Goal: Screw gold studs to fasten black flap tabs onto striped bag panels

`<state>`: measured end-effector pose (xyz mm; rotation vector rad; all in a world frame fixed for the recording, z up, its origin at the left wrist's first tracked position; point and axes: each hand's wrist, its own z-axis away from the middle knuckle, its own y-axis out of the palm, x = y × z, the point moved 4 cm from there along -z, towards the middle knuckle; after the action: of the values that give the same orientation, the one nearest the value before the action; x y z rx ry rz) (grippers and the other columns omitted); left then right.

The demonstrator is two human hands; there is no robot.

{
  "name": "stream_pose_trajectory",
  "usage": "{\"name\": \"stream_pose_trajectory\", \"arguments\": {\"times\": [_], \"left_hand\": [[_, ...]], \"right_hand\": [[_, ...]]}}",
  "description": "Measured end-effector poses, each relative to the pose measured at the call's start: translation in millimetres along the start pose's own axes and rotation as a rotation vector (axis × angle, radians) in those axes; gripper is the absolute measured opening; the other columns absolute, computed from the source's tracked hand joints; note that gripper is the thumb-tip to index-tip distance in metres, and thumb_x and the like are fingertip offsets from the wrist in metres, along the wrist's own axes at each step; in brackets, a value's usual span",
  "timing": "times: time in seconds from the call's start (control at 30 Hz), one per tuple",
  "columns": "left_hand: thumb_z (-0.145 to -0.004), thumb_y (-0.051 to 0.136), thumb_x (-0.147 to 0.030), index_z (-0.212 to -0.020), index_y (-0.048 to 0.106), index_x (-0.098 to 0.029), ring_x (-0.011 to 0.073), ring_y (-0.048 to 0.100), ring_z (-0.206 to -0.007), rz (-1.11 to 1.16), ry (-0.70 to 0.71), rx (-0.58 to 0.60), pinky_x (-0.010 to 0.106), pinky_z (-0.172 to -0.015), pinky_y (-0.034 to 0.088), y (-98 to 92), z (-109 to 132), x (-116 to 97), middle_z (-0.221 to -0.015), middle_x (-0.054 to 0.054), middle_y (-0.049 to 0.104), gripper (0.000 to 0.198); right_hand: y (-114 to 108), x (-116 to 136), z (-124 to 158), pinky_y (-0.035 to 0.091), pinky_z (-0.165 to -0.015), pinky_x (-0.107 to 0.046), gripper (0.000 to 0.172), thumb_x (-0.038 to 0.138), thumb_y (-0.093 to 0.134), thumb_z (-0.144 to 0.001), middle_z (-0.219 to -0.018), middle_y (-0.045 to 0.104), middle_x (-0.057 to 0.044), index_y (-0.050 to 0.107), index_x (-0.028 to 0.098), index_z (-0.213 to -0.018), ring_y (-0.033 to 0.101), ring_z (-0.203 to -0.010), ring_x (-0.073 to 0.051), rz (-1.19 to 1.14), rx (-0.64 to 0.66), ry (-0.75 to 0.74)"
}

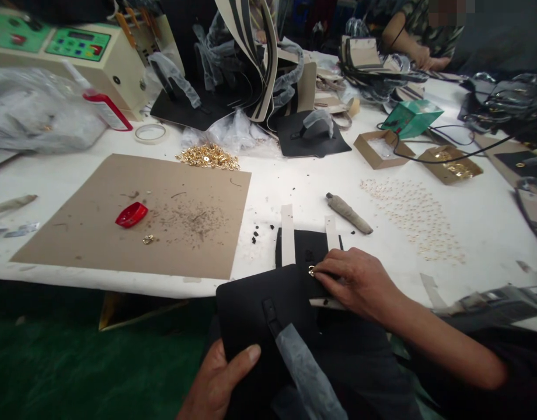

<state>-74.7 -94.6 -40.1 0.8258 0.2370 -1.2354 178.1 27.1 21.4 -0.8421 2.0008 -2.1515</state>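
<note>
Black panel (pixel 244 297) looks matt, smooth, leather-like. Handle wrap (pixel 307 370): crinkled, translucent plastic. Small fitting (pixel 311 270) and heaped fittings (pixel 208 157) gleam like polished metal. Brown sheet (pixel 89 201): matt cardboard. Red piece (pixel 132 215): glossy, plastic-looking. White tabletop (pixel 272 189): matt, smooth, paper-like.

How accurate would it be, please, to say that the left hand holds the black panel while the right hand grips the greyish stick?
Not quite: the head view shows the right hand with its fingertips at a small gold piece, while the greyish stick lies apart on the white tabletop. The left hand does hold the black panel.
</note>
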Motion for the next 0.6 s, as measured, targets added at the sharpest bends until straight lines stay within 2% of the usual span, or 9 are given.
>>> {"name": "stream_pose_trajectory", "arguments": {"times": [0.2, 0.47, 0.6], "left_hand": [[-0.079, 0.083, -0.046, -0.123, 0.074, -0.015, 0.0331, 0.076, -0.094, -0.009, 0.025, -0.007, 0.041, -0.087, 0.059, -0.3, 0, 0, -0.105, 0.012, 0.081, 0.055], [-0.078, 0.084, -0.046, -0.123, 0.074, -0.015, 0.0321, 0.076, -0.092, -0.016, 0.050, -0.039, 0.040, -0.087, 0.059, 1.8, 7, -6, -0.102, 0.012, 0.081, 0.056], [-0.078, 0.084, -0.045, -0.119, 0.076, -0.015, 0.0339, 0.076, -0.097, -0.013, 0.088, -0.052, 0.039, -0.084, 0.060, 6.7, 17, -11, -0.101, 0.012, 0.081, 0.052]], "right_hand": [[2, 1, -6, 0.037, -0.073, -0.033, 0.014, 0.027, 0.064, -0.100, -0.088, 0.072, 0.000, 0.078, 0.028, -0.096, 0.064, -0.077, -0.019, 0.106, 0.099, -0.034], [7, 2, -4, 0.035, -0.073, -0.035, 0.016, 0.026, 0.064, -0.100, -0.085, 0.070, -0.001, 0.076, 0.025, -0.090, 0.063, -0.078, -0.020, 0.152, 0.087, -0.052], [9, -2, -5, 0.040, -0.077, -0.035, 0.014, 0.026, 0.066, -0.099, -0.090, 0.072, -0.002, 0.077, 0.024, -0.090, 0.065, -0.081, -0.020, 0.064, 0.091, -0.010]]}}
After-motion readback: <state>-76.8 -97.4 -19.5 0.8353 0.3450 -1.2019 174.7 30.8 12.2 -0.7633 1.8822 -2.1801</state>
